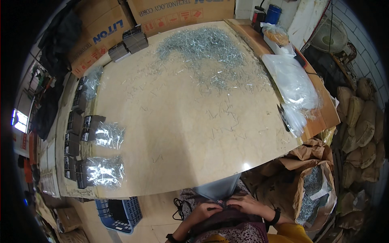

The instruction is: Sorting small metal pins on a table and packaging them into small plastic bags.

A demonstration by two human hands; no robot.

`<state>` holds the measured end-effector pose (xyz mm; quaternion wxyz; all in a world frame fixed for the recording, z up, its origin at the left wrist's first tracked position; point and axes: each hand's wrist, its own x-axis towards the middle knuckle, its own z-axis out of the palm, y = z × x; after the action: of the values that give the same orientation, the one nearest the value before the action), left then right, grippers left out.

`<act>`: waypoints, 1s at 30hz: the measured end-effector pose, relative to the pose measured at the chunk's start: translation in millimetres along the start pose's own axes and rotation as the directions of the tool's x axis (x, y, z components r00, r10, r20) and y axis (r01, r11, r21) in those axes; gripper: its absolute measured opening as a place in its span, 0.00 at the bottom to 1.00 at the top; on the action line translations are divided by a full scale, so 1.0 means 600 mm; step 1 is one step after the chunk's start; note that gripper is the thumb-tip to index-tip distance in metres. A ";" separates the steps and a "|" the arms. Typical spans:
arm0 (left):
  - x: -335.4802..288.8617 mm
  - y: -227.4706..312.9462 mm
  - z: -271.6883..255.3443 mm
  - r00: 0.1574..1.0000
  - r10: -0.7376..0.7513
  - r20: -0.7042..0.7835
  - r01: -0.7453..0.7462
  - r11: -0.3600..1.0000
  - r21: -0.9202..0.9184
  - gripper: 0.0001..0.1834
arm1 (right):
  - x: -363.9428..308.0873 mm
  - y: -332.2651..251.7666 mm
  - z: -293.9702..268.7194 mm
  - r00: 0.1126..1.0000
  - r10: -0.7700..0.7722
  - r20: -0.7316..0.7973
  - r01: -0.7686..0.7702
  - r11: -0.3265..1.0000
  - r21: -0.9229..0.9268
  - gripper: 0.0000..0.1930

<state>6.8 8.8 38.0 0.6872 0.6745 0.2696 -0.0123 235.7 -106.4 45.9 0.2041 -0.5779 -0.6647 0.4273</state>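
Beige tabletop [182, 133], nails [202, 44] at 12 o'clock; both hands, left hand [206, 210] and right hand [247, 203], pinch a soft, limp clear bag [216, 188] by its mouth

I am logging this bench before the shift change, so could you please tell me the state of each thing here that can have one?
Loose nails: heaped at the table's far end, strays scattered toward the near edge.
Filled clear bags: lying flat on the table's left side.
Paper sack: open, nails inside.
Blue crate: upright on the floor; contents unclear.
Left hand: at a dark cloth in the lap; grip unclear.
Right hand: same.
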 end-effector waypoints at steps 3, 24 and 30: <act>-0.003 -0.018 0.005 0.998 0.068 -0.014 -0.068 0.998 0.001 0.09 | 0.002 0.002 0.002 0.998 -0.067 0.002 0.067 0.995 0.068 0.15; 0.075 0.259 -0.144 0.873 0.362 -0.327 -0.331 0.932 0.147 0.30 | 0.130 -0.174 -0.232 0.793 -0.358 -0.492 0.318 0.933 -0.167 0.26; 0.088 0.209 -0.144 0.863 0.358 -0.356 -0.354 0.932 0.081 0.26 | 0.153 -0.181 -0.238 0.837 -0.338 -0.430 0.258 0.937 -0.234 0.30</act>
<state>69.0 119.3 138.0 0.6110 0.7074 0.2634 0.2384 257.5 31.1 191.7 0.3721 -0.5671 -0.7117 0.1828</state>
